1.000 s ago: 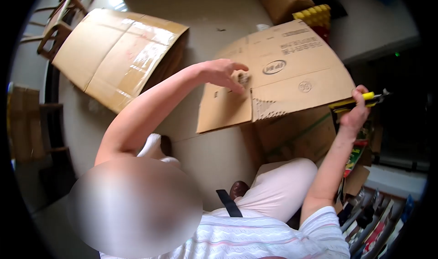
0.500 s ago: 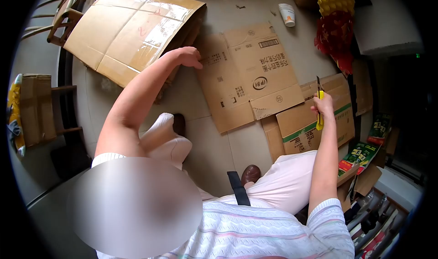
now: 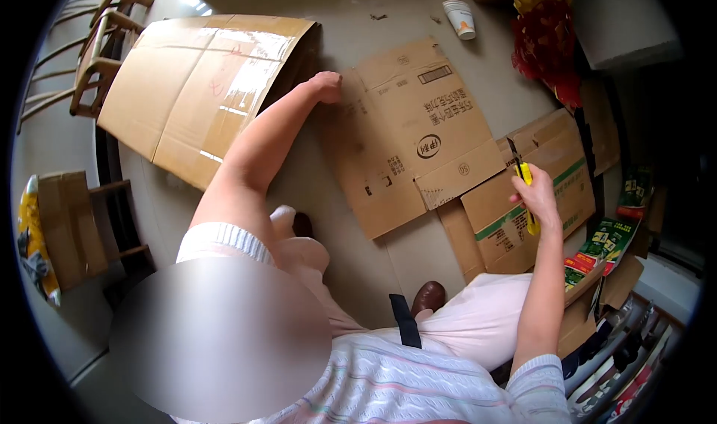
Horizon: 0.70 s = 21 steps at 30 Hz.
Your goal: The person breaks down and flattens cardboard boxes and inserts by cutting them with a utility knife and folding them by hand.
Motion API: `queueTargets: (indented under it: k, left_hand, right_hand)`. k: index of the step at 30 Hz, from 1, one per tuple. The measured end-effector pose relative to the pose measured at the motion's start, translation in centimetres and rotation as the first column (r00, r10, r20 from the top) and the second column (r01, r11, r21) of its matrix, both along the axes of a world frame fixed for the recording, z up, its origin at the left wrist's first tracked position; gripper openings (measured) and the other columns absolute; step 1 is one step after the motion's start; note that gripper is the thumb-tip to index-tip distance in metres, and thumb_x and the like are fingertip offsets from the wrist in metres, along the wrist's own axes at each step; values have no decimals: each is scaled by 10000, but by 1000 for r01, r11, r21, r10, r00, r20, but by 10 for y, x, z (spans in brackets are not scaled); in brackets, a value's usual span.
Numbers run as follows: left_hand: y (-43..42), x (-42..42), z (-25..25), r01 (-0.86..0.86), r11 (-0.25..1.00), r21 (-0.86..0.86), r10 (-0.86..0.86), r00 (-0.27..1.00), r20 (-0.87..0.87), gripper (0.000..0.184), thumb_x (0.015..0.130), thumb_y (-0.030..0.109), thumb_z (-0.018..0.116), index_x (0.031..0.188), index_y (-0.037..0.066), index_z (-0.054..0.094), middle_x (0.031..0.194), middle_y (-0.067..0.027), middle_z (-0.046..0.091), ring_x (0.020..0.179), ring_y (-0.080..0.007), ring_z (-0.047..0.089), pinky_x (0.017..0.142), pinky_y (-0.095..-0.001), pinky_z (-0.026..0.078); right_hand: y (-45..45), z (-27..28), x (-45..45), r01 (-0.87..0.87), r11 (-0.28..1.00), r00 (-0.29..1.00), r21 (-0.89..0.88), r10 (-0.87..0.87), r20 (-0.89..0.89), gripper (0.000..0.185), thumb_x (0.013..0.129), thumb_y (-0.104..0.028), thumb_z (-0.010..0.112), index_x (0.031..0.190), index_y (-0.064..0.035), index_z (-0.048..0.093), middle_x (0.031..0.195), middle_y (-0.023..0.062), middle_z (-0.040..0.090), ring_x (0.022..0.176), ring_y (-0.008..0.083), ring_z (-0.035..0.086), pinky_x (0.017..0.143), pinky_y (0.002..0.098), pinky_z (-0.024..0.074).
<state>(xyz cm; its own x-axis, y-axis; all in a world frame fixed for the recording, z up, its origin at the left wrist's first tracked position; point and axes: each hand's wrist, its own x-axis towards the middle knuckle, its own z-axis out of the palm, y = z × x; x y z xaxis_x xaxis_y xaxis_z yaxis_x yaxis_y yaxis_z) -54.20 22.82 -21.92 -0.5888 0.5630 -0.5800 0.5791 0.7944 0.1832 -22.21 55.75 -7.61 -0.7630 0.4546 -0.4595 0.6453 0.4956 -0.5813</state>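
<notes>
My right hand [image 3: 537,192] is closed around a yellow and black utility knife [image 3: 526,174], its dark tip pointing up and away from me. Below the knife lies a cardboard piece with a green stripe [image 3: 493,237]. My left hand [image 3: 326,87] reaches far forward, its fingers curled at the upper left edge of a flattened cardboard box [image 3: 403,118] printed with dark characters; the fingertips are partly hidden. That flattened box lies on the floor, overlapping the striped piece. Left of my left hand stands a large taped cardboard box [image 3: 202,80].
A paper cup [image 3: 459,19] sits beyond the cardboard. Red cloth and yellow bumpy material [image 3: 541,43] are at the far right. Green packets [image 3: 601,245] and a rack of items [image 3: 627,357] stand at my right. Wooden chairs [image 3: 104,58] are at the upper left.
My left hand has moved right and slightly forward to the flattened box's corner, its fingers more curled. My right hand still holds the knife. The whole view has rotated somewhat.
</notes>
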Motion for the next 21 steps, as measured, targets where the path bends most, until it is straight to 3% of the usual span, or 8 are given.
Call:
queueTargets:
  k: [3, 6, 9, 12, 16, 19, 21]
  left_hand:
    - [17, -25, -38, 6, 1000, -3, -6, 997, -80, 480, 669, 318, 580, 1027, -1, 595, 1021, -173, 611, 965, -285, 583, 834, -352, 465]
    - [30, -37, -47, 26, 1000, -2, -26, 1000, -17, 457, 654, 325, 607, 984, 9, 622, 979, -168, 628, 918, -279, 604, 789, -351, 487]
    - [39, -42, -50, -13, 993, -114, 14, 1000, 9, 264, 669, 202, 592, 850, 22, 662, 985, -157, 630, 941, -288, 602, 772, -368, 500]
    - [40, -52, -59, -183, 982, -43, 181, 983, -32, 273, 667, 190, 594, 867, 18, 663, 987, -161, 630, 932, -287, 608, 776, -367, 499]
    - [32, -69, -92, -187, 981, 56, 191, 977, -92, 387, 550, 287, 697, 872, 73, 679, 878, -133, 656, 813, -261, 631, 716, -339, 511]
    - [26, -64, -66, -186, 976, 109, 191, 981, -33, 373, 556, 264, 702, 889, 97, 679, 877, -107, 660, 802, -230, 628, 717, -322, 506]
    - [20, -63, -51, -296, 939, 177, 280, 954, 109, 334, 576, 238, 699, 873, 88, 675, 824, -90, 652, 749, -197, 611, 673, -305, 496]
  right_hand:
    - [6, 4, 18, 33, 997, 999, 74, -33, -2, 158, 779, -107, 563, 871, 20, 552, 593, 53, 549, 472, 145, 596, 446, 269, 449]
    - [0, 17, 27, 98, 992, 995, 76, -98, -1, 164, 788, -101, 568, 900, 18, 559, 590, 47, 548, 478, 131, 592, 449, 261, 451]
    - [-10, 22, 30, 128, 990, 991, 51, -127, -30, 168, 809, -90, 569, 937, 19, 563, 593, 27, 541, 485, 115, 582, 447, 245, 449]
    - [-21, 28, 23, 129, 991, 990, 45, -126, -56, 170, 816, -90, 569, 949, 17, 563, 595, 19, 536, 486, 113, 579, 446, 241, 446]
    - [-25, 23, 7, 102, 994, 993, 50, -98, -69, 171, 818, -102, 571, 943, 14, 560, 595, 18, 537, 486, 113, 579, 450, 241, 446]
    - [-22, 14, -3, 48, 995, 994, 89, -39, -100, 156, 819, -118, 572, 903, 11, 555, 595, 21, 538, 487, 111, 580, 450, 239, 443]
    - [-22, 7, -9, 33, 996, 995, 85, -25, -98, 142, 817, -124, 572, 869, 7, 546, 595, 22, 537, 487, 109, 580, 448, 238, 440]
